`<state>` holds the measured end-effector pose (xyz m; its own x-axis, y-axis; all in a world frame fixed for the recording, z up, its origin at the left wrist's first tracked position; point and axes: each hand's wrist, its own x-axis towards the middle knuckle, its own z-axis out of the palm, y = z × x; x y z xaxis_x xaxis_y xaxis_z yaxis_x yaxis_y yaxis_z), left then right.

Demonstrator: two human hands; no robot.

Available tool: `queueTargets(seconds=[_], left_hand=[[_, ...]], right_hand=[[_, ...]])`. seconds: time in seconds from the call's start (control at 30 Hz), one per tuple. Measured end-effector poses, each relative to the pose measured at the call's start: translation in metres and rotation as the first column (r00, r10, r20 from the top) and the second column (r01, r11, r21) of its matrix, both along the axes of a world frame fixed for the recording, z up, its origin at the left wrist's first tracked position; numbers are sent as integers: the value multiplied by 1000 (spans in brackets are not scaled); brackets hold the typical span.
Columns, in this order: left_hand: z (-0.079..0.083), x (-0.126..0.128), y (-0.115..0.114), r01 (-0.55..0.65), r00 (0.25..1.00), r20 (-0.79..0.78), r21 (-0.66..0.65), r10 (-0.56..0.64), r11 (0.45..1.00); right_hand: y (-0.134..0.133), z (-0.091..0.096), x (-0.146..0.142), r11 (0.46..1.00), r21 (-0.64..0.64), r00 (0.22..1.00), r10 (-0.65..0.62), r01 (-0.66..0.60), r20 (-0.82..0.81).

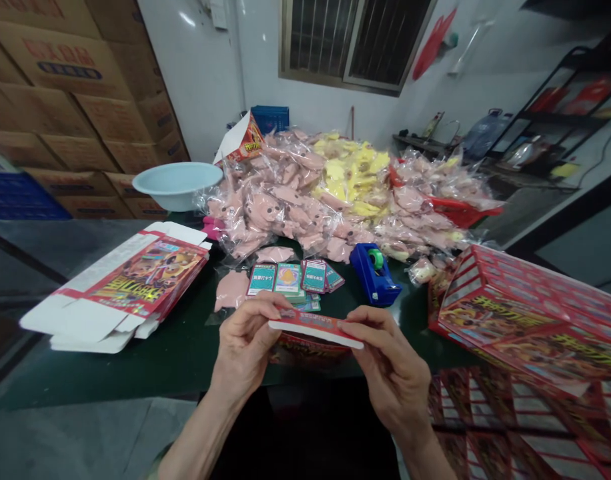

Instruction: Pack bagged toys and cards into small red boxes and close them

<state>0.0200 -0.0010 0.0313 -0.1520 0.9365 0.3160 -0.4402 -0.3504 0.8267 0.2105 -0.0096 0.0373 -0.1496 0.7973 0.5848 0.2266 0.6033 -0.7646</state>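
Observation:
A red printed cardboard box (313,323) is between my hands at the table's front edge, its top flap with a white edge tilted toward me. My left hand (248,340) pinches the flap's left end between thumb and fingers. At the other end, my right hand (388,357) has its fingers closed on the flap. Just beyond the box lie small stacks of printed cards (288,280) and a pink pig-shaped toy (231,291) in a clear bag. A blue tape dispenser (375,275) with green tape stands beyond my right hand.
Flattened boxes (150,273) are stacked at left, near a light blue basin (178,183). Bagged pink and yellow toys (305,200) heap across the back, some in a red basket (460,210). Finished-looking red boxes (530,313) stand at right, with more below. Brown cartons (70,60) line the left wall.

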Motion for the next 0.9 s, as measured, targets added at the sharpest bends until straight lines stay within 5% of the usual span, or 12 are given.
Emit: queueTargets(seconds=[0.17, 0.37, 0.53, 0.7, 0.9], left_hand=[[-2, -3, 0, 107, 993, 44, -19, -106, 994], [-9, -5, -3, 145, 989, 19, 60, -147, 988], [-6, -11, -4, 102, 976, -204, 103, -79, 990], [11, -25, -3, 194, 862, -495, 124, -109, 973], [3, -23, 6, 179, 934, -336, 134, -126, 975]], right_hand=[[-7, 11, 7, 998, -33, 980, 63, -57, 186], [-10, 4, -5, 991, 32, 985, -134, 132, 105], [-15, 7, -8, 986, 32, 968, -165, 162, 190], [-18, 12, -9, 988, 61, 957, -154, 143, 247], [-19, 10, -20, 981, 111, 961, -180, 159, 208]])
